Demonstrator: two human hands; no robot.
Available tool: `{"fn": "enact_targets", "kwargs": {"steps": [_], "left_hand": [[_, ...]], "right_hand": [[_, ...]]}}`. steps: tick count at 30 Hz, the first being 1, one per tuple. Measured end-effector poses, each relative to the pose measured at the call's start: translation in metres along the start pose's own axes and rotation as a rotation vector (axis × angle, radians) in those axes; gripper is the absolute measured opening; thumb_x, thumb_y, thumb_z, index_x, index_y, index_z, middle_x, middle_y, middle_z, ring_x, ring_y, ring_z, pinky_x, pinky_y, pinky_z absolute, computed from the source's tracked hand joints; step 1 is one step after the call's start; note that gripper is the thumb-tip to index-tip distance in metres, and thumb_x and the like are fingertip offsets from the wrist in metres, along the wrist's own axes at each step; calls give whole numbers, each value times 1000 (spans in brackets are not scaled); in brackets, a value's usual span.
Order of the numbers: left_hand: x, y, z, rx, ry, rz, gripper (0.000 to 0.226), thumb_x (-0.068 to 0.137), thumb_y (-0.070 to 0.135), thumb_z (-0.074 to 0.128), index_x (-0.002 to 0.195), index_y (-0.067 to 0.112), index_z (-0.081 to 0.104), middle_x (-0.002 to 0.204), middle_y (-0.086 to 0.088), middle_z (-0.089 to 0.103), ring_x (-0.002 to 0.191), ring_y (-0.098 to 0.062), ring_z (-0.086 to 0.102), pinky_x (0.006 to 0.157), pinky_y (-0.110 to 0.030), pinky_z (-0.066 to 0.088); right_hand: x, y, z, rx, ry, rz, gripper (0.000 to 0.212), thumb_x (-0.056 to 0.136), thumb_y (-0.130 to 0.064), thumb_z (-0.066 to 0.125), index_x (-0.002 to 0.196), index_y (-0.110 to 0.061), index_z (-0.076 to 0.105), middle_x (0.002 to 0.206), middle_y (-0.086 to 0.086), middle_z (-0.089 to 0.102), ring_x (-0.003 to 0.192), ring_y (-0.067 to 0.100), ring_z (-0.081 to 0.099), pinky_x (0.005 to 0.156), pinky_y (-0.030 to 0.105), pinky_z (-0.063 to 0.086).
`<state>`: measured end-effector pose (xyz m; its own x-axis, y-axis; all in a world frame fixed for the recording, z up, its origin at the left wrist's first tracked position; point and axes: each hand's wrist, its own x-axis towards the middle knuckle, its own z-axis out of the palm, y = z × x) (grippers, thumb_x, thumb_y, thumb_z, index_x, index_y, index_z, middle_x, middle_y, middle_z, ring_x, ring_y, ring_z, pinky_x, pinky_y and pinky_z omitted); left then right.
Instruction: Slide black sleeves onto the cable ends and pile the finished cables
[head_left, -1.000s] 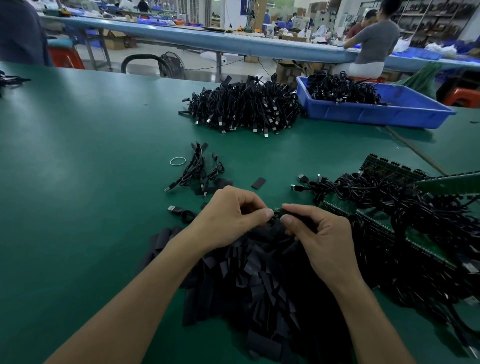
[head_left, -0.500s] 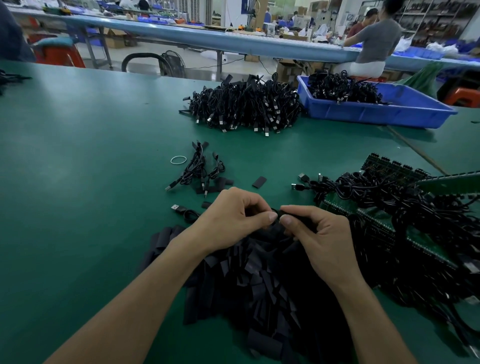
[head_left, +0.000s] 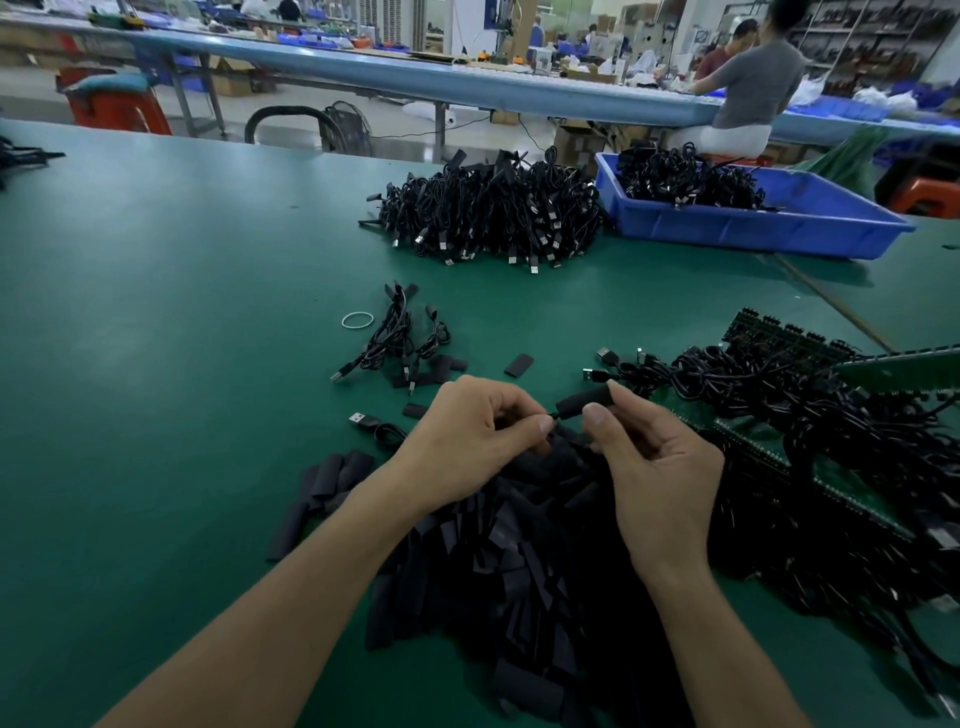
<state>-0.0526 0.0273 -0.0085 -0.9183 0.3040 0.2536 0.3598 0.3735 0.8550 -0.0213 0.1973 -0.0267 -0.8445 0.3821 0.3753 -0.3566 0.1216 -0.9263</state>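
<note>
While my right hand (head_left: 660, 467) pinches a black sleeve (head_left: 582, 401) between thumb and forefinger just above the centre of the frame, my left hand (head_left: 478, 431) pinches the thin cable end (head_left: 549, 415) at the sleeve's left mouth. Both hands are clenched on their parts, directly over the heap of loose sleeves (head_left: 519, 571) in the lower centre. I cannot tell whether the tip is already inside the tube.

I judge this to be the threading step. To do it well I would ease my right-hand pinch so the sleeve mouth stays round rather than squashed flat. I would hold the cable close to its tip so it cannot buckle, and line it up along the sleeve's length before pushing. Small, straight moves should suit it better than force.

Once sleeved, the cable likely joins the small bunch of cables (head_left: 400, 338) above my left hand. The tangle of cables (head_left: 779, 405) at the right edge looks like my supply.
</note>
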Motion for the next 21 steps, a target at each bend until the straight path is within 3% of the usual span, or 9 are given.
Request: {"fn": "enact_targets", "kwargs": {"steps": [4,11,14,21], "left_hand": [[-2,-1,8,7,45,21,12,92,19,71,83,16,78,73,10,75,68,-3,69,68,-21,55],[-5,-6,24,37,81,48,16,91,17,71,76,21,74,70,7,73,63,-12,68,63,-30,55],[-6,-7,25,27,91,46,17,91,17,70,76,23,74,71,11,73,64,-6,68,64,-25,55],[-6,-8,25,9,85,6,15,93,17,69,79,20,75,72,10,74,67,-9,70,68,-37,57]], "right_hand": [[-5,4,2,13,7,17,31,83,-20,80,100,-45,75,92,-7,78,87,14,74,81,26,59],[-8,8,3,23,-34,35,39,82,-19,81,103,-51,73,91,-8,78,89,10,74,81,23,59],[-8,9,3,-12,-62,40,40,82,-20,81,105,-52,71,92,-9,78,90,12,74,85,30,59],[-5,6,3,-97,-129,33,42,83,-20,81,107,-51,64,91,-14,77,89,10,74,90,46,57]]}}
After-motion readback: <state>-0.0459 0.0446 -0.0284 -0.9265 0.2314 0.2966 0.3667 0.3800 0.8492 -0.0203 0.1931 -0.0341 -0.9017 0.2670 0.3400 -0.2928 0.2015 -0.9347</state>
